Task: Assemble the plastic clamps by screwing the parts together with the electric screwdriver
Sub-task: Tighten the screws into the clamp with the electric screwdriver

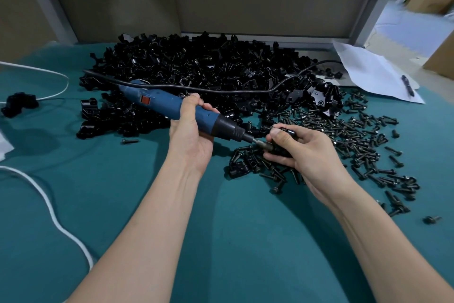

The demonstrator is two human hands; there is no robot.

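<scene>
Left hand [190,135] grips blue electric screwdriver [172,108] round mid-body, frame centre; tool slants down to the right. Right hand [298,150] pinches black plastic clamp [282,141] w/ thumb and fingers, just right of centre; driver bit meets clamp at thumb. Large pile of black clamp parts [196,69] upper centre, on teal worktop [221,241]. Loose black screws [356,135] scattered centre-right. Tool's black cord [245,90] runs across pile. White cable [49,207] lower left; paper sheet [373,74] w/ pen [407,85] upper right.
</scene>
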